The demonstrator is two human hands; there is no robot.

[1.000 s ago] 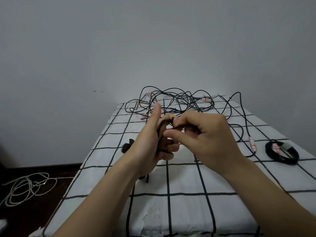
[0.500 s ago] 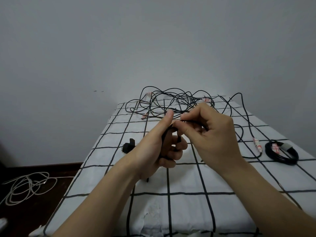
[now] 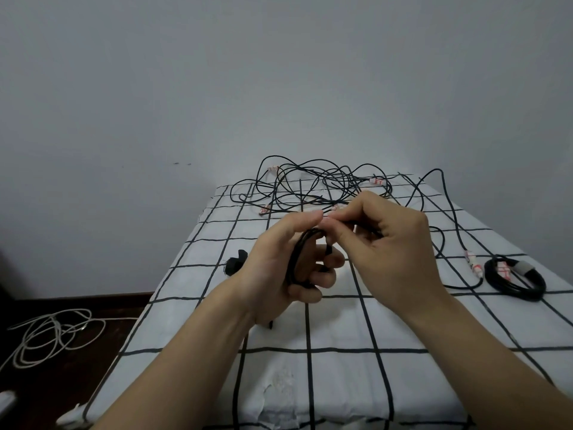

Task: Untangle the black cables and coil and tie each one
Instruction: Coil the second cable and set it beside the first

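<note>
Head view: left hand holds coil, right hand pinches it, above checked table.

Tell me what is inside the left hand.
A coil of black cable sits in the left hand, its fingers curled round it. The right hand pinches the cable at the coil's top. The fingers hide the coil's lower part.

Grid-print cloth over table, worn patch near front edge — white cord looped loosely on dark floor, left. Plain grey wall behind.
</note>
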